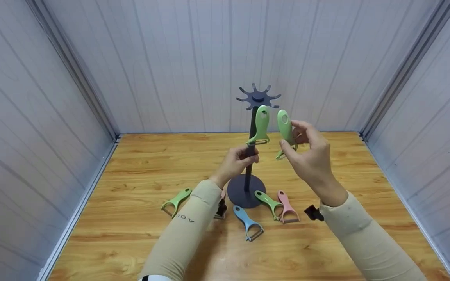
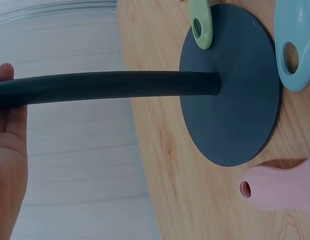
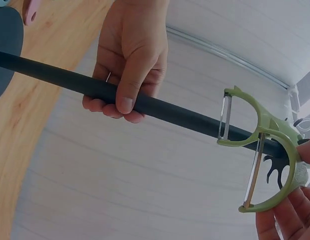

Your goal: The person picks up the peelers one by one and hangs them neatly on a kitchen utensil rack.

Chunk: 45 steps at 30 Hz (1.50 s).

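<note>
A dark stand (image 1: 249, 171) has a round base and a star-shaped top of curved hooks (image 1: 257, 96). My left hand (image 1: 234, 163) grips its pole partway up, with the thumb across it in the right wrist view. From the front of the hooks a green peeler (image 1: 262, 124) hangs, blade end down. Just right of it, my right hand (image 1: 311, 153) pinches a second green peeler (image 1: 284, 125) between thumb and fingers. That peeler is upright, its handle hole at the top. In the right wrist view its blade (image 3: 253, 172) overlaps the hanging one.
Around the stand's base lie a blue peeler (image 1: 247, 221), a green peeler (image 1: 267, 201), a pink peeler (image 1: 285, 205) and, further left, another green peeler (image 1: 177, 200). A pink peeler (image 2: 275, 187) is mostly hidden behind the left forearm in the head view. Pale walls (image 1: 209, 66) enclose the wooden table (image 1: 139, 168).
</note>
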Available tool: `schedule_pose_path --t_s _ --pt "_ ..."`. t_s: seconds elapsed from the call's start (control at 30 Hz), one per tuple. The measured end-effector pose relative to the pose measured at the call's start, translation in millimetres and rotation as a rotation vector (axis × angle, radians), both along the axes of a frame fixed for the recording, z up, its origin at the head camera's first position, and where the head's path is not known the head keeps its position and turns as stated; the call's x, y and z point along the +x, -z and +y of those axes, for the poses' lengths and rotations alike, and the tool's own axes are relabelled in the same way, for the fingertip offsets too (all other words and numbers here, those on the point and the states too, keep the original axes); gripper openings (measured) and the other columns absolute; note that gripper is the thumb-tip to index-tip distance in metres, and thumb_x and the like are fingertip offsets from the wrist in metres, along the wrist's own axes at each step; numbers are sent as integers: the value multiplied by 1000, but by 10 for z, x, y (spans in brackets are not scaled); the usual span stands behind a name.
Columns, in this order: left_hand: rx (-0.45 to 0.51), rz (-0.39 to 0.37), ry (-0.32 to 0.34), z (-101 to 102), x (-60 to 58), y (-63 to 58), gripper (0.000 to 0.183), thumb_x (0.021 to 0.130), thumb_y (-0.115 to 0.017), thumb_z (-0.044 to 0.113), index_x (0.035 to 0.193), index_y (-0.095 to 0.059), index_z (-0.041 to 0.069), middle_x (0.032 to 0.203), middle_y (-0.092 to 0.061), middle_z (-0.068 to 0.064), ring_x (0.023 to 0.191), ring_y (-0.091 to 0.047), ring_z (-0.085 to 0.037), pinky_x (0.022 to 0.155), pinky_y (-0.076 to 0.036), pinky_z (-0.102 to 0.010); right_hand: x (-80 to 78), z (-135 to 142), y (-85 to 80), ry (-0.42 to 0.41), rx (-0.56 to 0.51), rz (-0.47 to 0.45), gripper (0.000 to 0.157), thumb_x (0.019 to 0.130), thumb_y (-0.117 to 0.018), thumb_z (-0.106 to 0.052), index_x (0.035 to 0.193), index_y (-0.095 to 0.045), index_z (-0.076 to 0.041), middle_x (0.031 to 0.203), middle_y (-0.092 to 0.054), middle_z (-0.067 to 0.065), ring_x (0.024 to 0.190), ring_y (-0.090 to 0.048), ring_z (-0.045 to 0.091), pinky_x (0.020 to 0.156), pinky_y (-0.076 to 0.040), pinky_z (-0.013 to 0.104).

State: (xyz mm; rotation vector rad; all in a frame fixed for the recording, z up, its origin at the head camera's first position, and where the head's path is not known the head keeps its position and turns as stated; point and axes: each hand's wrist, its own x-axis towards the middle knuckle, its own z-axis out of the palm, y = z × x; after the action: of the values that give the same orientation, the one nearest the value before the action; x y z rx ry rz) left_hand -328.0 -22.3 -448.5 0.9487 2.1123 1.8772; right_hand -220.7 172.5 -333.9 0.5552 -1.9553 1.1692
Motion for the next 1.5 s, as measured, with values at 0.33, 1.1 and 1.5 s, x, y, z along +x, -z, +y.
schedule_pose_path --t_s 0.33,1.1,1.5 --pt "-16 -15 -20 8 -1 -27 18 95 -61 3 108 -64 -10 98 -69 -23 86 -67 -14 89 -49 -61 -67 -44 -116 -3 4 9 40 77 -73 13 115 -60 14 84 -61 26 74 -60 39 70 -50 57" --pt "-10 -28 -62 53 -67 113 17 96 -62 6 107 -64 -6 100 -68 -26 86 -67 -14 88 -50 -60 -438 64 154 -16 7 -7 46 80 -77 5 124 -63 6 89 -64 21 76 -63 34 72 -52 51" --pt "-6 9 -132 104 -146 301 11 95 -66 16 101 -68 7 92 -70 -8 86 -68 -19 83 -55 -47 -456 136 274 12 55 -17 49 81 -82 -16 125 -65 -3 94 -66 13 84 -61 28 80 -52 35"
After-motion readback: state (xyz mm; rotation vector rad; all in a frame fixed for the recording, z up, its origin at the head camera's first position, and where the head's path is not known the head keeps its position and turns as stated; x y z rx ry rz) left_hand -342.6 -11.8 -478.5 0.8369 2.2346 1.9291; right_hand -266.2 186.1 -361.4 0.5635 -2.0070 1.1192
